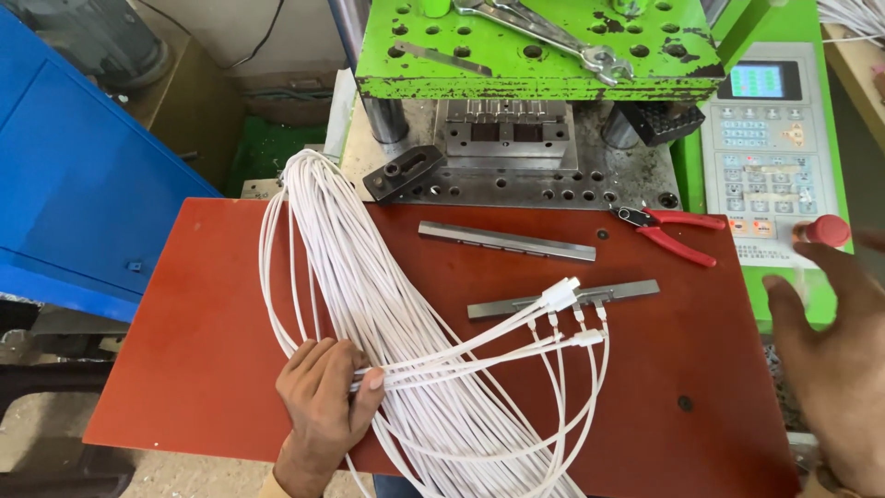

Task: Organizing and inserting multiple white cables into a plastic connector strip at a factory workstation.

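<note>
While pinching white cables (387, 304): left hand (324, 398) clenched, right hand (834, 369) released.
Keep connector ends (572, 314) fanned beside metal bar (562, 300).

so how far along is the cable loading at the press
Done: a few connector ends already lie on the lower metal bar. In hand: the left hand pinches several white cables; the right hand hangs open near the control panel. Left: the upper bar lies bare and the mould looks empty.

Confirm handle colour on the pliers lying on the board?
Red handles on the pliers, dark jaws; clearest in the head view, on the brown-red board.
</note>
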